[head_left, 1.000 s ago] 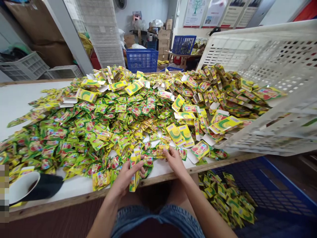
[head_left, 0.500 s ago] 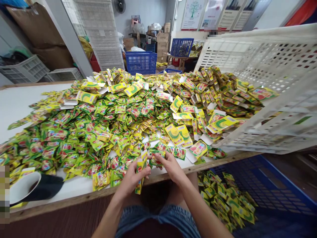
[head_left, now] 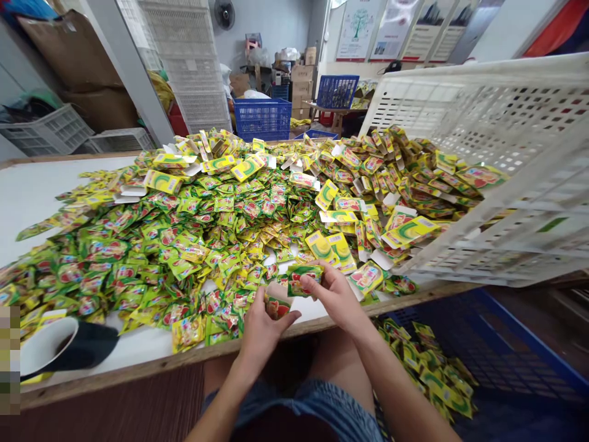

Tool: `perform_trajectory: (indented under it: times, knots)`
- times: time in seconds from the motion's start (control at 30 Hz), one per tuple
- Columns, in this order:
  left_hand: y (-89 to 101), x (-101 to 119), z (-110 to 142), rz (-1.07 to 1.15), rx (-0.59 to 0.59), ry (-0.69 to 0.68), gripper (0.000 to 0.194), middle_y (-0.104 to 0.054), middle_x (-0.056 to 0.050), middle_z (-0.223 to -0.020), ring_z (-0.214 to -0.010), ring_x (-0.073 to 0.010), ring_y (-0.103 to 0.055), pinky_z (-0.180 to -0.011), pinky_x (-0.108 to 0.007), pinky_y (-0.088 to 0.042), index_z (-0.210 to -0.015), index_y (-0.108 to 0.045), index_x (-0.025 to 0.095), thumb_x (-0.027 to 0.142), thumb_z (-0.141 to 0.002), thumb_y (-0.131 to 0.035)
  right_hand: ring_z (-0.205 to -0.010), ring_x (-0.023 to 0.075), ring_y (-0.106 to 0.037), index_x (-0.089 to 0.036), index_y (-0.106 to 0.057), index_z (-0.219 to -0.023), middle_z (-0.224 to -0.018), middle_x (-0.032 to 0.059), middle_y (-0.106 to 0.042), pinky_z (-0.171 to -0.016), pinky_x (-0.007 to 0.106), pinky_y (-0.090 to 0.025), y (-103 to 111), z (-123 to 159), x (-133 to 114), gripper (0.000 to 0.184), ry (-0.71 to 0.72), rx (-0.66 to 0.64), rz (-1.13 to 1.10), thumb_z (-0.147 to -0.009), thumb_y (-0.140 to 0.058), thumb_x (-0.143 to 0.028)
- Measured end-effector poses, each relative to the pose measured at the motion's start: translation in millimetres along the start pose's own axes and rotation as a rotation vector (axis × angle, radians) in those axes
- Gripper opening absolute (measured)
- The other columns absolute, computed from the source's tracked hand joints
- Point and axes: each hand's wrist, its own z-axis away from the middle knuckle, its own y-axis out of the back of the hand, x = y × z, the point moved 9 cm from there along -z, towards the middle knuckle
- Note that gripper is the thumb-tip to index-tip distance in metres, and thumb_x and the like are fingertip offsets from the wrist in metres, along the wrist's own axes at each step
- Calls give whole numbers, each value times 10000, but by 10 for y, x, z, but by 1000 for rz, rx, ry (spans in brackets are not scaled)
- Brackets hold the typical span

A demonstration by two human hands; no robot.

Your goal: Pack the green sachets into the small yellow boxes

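Over the table's front edge, my left hand (head_left: 262,328) is closed around a small yellow-green carton (head_left: 278,302), whose pale flap points up and away from me. My right hand (head_left: 338,296) pinches green candy packets (head_left: 301,279) between thumb and fingers, just right of the carton and close to its upper end. How many packets it holds I cannot make out. Ahead of both hands spreads a large heap of green and yellow packets (head_left: 151,245). Flat yellow cartons (head_left: 340,252) lie just beyond my right hand.
A tilted white plastic crate (head_left: 501,227) spills cartons (head_left: 414,178) onto the table's right side. A dark mug (head_left: 92,347) lies tipped at the left front edge. Below the table at right, a blue crate (head_left: 519,344) holds filled yellow cartons (head_left: 437,374). Blue baskets (head_left: 262,116) stand behind.
My left hand has turned the carton from upright, so its flap end now faces the right hand. My right hand has lifted its packets slightly up and to the right.
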Motion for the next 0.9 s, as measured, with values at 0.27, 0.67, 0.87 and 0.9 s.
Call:
perform_trajectory:
  times: [0.27, 0.67, 0.87, 0.9]
  knots:
    - [-259, -156, 34, 568, -375, 205, 469, -689, -87, -835, -764, -219, -645, -692, -314, -483, -990, -585, 135, 318, -600, -769, -672, 132, -532, -205, -516, -972, -767, -14, -595, -592, 237, -420, -5, 71, 102, 262, 25, -22, 109, -798, -600, -381]
    - [-438, -61, 34, 447, -420, 194, 316, -595, 7, -674, -614, -123, -530, -589, -230, -399, -787, -608, 142, 273, -559, -783, -788, 152, -527, -183, -549, -826, -837, 16, -559, -676, 244, -386, -393, 31, -401, 128, 342, -348, 811, -778, -560, -65]
    - [-424, 54, 20, 341, -429, 102, 268, -564, 10, -586, -556, -117, -501, -542, -230, -382, -648, -556, 138, 321, -604, -747, -855, 150, -527, -184, -521, -871, -880, 18, -549, -728, 233, -393, -433, 44, -538, 144, 440, -344, 785, -810, -542, -56]
    - [-412, 58, 14, 356, -421, 99, 273, -566, 10, -596, -563, -120, -504, -547, -232, -385, -665, -560, 139, 326, -602, -749, -853, 152, -526, -186, -519, -872, -878, 18, -548, -726, 235, -394, -427, 47, -532, 139, 441, -336, 781, -813, -545, -63]
